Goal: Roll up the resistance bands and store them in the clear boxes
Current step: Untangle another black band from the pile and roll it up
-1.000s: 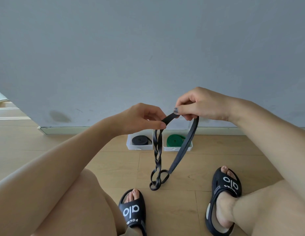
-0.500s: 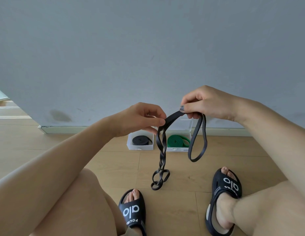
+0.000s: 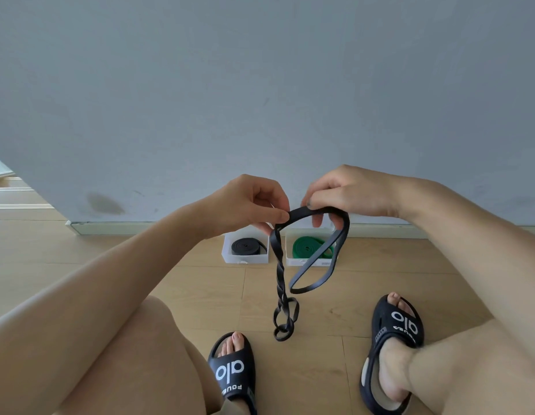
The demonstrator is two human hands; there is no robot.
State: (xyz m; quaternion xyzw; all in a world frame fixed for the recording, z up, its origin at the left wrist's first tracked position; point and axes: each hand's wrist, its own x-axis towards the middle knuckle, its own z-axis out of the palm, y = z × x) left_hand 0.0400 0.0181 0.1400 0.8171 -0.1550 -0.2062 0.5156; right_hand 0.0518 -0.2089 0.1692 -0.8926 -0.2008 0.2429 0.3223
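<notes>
A long black resistance band [image 3: 279, 271] hangs between both hands, above the floor. My left hand [image 3: 248, 202] pinches it at the top, where a twisted length drops to a tangle of loops. My right hand [image 3: 347, 190] grips the same band just to the right, with a free loop hanging below it. On the floor by the wall stand two clear boxes: the left box [image 3: 245, 259] holds a rolled black band [image 3: 245, 246], the right box [image 3: 308, 262] holds a rolled green band [image 3: 305, 247].
A grey wall [image 3: 260, 85] with a skirting board rises right behind the boxes. My bare knees and feet in black slides, the left slide [image 3: 233, 372] and the right slide [image 3: 392, 351], flank the hanging band on the wooden floor [image 3: 200, 295].
My hands have come closer together. The part of the band below my right hand has shortened into a separate hanging loop that swung right, while the twisted part stays under my left hand.
</notes>
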